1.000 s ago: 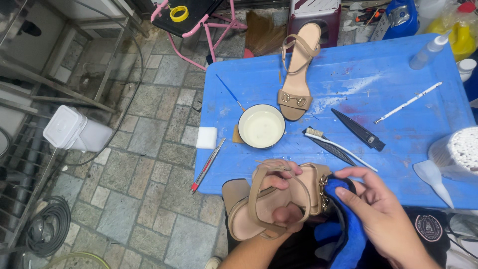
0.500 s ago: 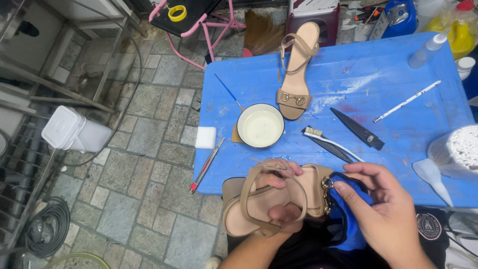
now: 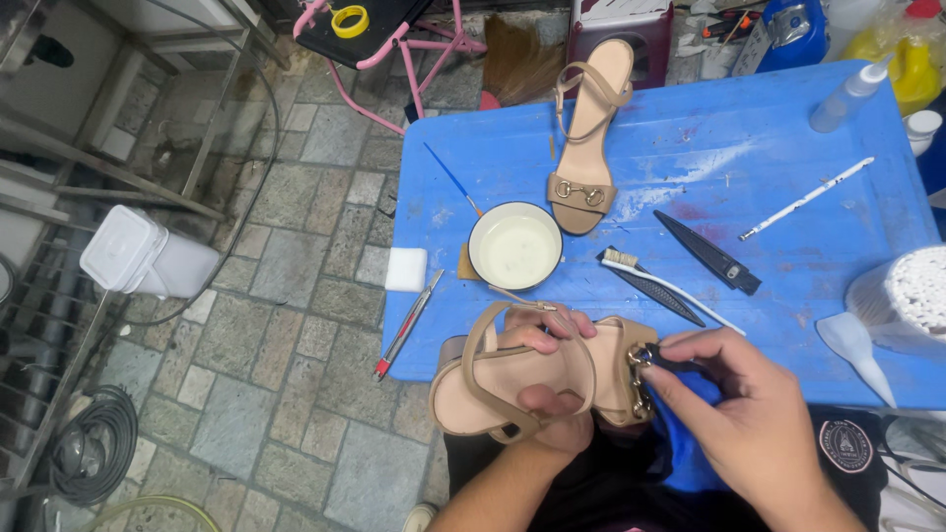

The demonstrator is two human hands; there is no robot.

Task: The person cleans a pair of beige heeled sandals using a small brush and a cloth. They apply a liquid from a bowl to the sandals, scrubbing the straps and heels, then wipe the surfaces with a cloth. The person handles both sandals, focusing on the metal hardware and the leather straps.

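Observation:
My left hand (image 3: 552, 394) grips a beige heeled sandal (image 3: 493, 379) by its middle, thumb and fingers wrapped around the sole, ankle strap looping over them. My right hand (image 3: 734, 414) pinches a blue cloth (image 3: 680, 433) against the sandal's gold metal buckle (image 3: 641, 379) at the toe strap. The matching sandal (image 3: 583, 138) lies flat on the blue table (image 3: 788, 217), toe toward me.
On the table are a white bowl (image 3: 515, 246) of pale liquid, a white sponge (image 3: 407, 269), a red-tipped knife (image 3: 407, 325), a thin blue brush (image 3: 453, 180), a toothbrush (image 3: 660, 286), a black sheath (image 3: 708, 252), a white stick (image 3: 808, 200), a squeeze bottle (image 3: 845, 97) and cotton swabs (image 3: 912, 296). A white tub (image 3: 138, 254) stands on the stone floor.
My right hand has closed in on the buckle, bunching the cloth under its fingertips. The sandal has tilted flatter and shifted slightly left and up.

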